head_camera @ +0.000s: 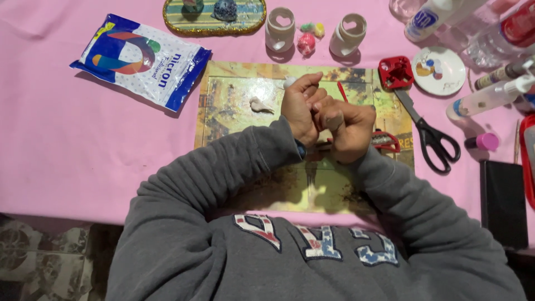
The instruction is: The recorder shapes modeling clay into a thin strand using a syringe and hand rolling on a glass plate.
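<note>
— Two hands are close together in the middle of the frame, over the yellow-brown picture mat (234,95) on the pink bench (67,161). What are they doing?

— The left hand (300,108) and the right hand (348,131) are both curled almost shut and touch each other. Between them sits a small pale lump of soft clay (333,120), pinched by the right hand's fingers. I think this is the shaping step, where the lump gets pressed and rolled.

— Does the left hand hold anything else?

— A little white bit (289,82) pokes out at its top, but I cannot tell what it is.

— What is close by?

— A small white clay bird shape (259,105) lies on the mat, just left of the hands. A thin red stick tool (341,91) lies just above them. A red-handled cutter (387,140) lies on the right of the mat, and black-handled scissors (430,132) lie further right. A blue and white bag (142,58) lies at the upper left.

— What does the next move need?

— I guess soft, slow finger presses, so the tiny lump keeps its shape and does not drop.
</note>
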